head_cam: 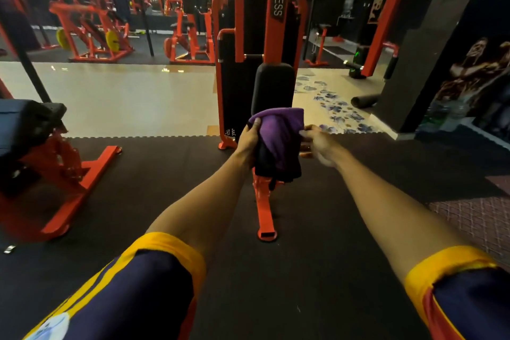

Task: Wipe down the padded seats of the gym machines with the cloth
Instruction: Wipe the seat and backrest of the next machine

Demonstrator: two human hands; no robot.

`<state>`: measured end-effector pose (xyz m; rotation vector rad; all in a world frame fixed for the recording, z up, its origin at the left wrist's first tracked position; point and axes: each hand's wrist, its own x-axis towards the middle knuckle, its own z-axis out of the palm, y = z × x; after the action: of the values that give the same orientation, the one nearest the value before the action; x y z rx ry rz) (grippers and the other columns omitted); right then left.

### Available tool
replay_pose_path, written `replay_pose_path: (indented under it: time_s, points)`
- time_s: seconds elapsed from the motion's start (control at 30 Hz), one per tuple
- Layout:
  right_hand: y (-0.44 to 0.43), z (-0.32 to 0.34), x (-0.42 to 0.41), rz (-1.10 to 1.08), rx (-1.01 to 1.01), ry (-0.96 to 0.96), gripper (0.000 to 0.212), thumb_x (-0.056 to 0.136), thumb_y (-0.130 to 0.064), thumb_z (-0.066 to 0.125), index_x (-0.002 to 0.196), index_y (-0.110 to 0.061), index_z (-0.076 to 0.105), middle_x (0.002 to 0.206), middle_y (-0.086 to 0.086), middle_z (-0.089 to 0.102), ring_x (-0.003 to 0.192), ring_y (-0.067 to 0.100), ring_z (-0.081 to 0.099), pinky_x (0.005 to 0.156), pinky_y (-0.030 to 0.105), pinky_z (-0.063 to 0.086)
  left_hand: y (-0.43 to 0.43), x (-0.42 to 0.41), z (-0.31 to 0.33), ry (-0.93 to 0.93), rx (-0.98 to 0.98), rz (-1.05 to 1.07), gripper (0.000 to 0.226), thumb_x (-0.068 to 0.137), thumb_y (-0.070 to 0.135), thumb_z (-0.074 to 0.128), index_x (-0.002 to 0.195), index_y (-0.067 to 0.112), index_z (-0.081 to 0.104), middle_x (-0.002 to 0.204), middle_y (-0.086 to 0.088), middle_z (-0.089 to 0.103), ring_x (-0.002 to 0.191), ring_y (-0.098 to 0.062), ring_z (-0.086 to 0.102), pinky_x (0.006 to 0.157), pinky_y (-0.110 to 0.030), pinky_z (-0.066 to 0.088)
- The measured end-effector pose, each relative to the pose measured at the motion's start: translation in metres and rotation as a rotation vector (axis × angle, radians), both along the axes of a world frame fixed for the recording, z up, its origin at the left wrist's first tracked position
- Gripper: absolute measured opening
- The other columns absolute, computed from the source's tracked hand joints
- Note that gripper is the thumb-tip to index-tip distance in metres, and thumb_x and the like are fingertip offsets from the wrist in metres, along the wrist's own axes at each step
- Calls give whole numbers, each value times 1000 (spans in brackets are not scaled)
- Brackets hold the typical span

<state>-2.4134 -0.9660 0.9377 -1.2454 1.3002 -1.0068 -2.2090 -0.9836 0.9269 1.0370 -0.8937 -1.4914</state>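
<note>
Purple cloth (278,132), left hand (249,141) gripping its left side, right hand (317,143) alongside

Left hand (248,141) curled, right hand (317,145) alongside.

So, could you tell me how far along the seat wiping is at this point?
Nothing visibly marks any pad as finished. In hand: the left hand grips the purple cloth over this machine's seat, the right hand at its edge, blurred. Likely left: the back pad above and the bench pad on the left.
</note>
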Motion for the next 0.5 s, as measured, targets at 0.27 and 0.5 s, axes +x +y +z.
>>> replay_pose_path:
  time_s: [0.27, 0.5]
  points:
    - [-124, -62, -18, 75, 146, 56, 92, 59, -65, 89, 134, -19, 62, 124, 7, 72, 115, 28, 67, 97, 44, 53, -131, -22, -38, -81, 173, -7, 40, 105, 41, 49, 134, 14, 55, 120, -14, 63, 93, -26, 62, 77, -40, 53]
    - [-229, -131, -21, -131, 127, 148, 61, 84, -30, 82, 138, -20, 56, 129, 7, 68, 111, 26, 69, 99, 50, 56, -246, -23, -112, -352, 144, -307, 63, 82, 23, 84, 136, 19, 53, 123, -8, 65, 109, -25, 66, 96, -48, 56]
